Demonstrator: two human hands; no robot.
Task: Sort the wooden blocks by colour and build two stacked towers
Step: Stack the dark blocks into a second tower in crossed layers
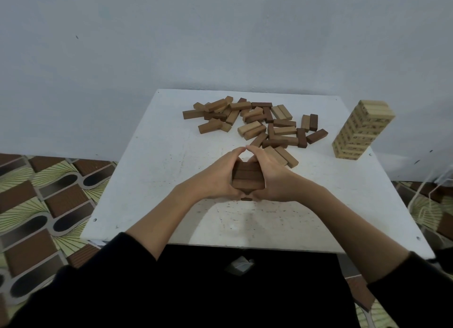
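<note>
A short stack of dark brown blocks (247,178) stands near the middle of the white table (159,170). My left hand (215,178) cups its left side and my right hand (272,178) cups its right side. The fingertips of both hands meet behind the stack. Its top layer shows three dark blocks side by side. A tall tower of light blocks (362,129) stands at the table's right edge. A loose pile of mixed dark and light blocks (255,121) lies across the far part of the table.
A few light blocks (282,156) lie just beyond my right hand. A pale wall rises right behind the table. Patterned floor tiles (44,200) show on the left, and loose cords (431,200) hang at the right.
</note>
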